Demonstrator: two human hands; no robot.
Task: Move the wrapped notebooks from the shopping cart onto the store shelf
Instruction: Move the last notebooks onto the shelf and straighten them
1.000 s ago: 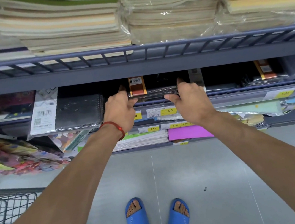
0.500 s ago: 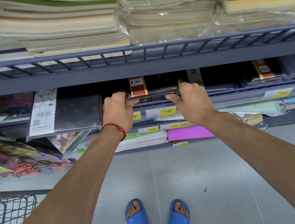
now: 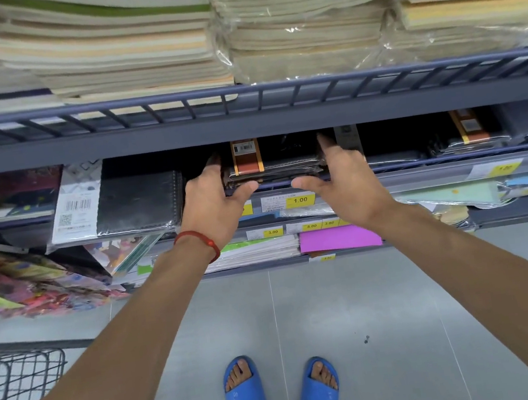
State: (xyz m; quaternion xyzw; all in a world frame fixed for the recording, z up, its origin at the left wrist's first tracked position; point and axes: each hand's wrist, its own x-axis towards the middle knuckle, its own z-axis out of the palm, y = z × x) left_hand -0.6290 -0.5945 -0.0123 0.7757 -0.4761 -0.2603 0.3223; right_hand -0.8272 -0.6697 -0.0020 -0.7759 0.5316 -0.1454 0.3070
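While both arms are reaching toward the middle of the frame, the left hand point(image 3: 213, 202) and the right hand point(image 3: 343, 183) are bracketing the wrapped notebooks point(image 3: 273, 168), one hand on each side. The stack is already sitting on the store shelf point(image 3: 435, 173), just behind its front rail and directly above the yellow 1.00 price tag point(image 3: 300, 199). Neither hand is clamping. Both are lying spread, with fingers running straight along the stack's sides into the dark shelf gap and thumbs pointing inward along its lower front edge, tips apart. Likely reason for the two-sided hold: the film wrap is looking slick and the pack is holding several notebooks, so pressing from both sides is keeping them square while they are being seated or nudged back. Fingertips are disappearing under the upper shelf beam point(image 3: 253, 124), so how deep they go is not showing. A black spiral notebook point(image 3: 138, 202) is lying just left of the left hand, and another wrapped pack point(image 3: 471, 139) is sitting well to the right on the same level. The shopping cart point(image 3: 19, 386) is peeking in at lower left, its contents out of view. Judging by this, placement is nearly finishing and release is coming next. One risk is the stack overhanging the rail.
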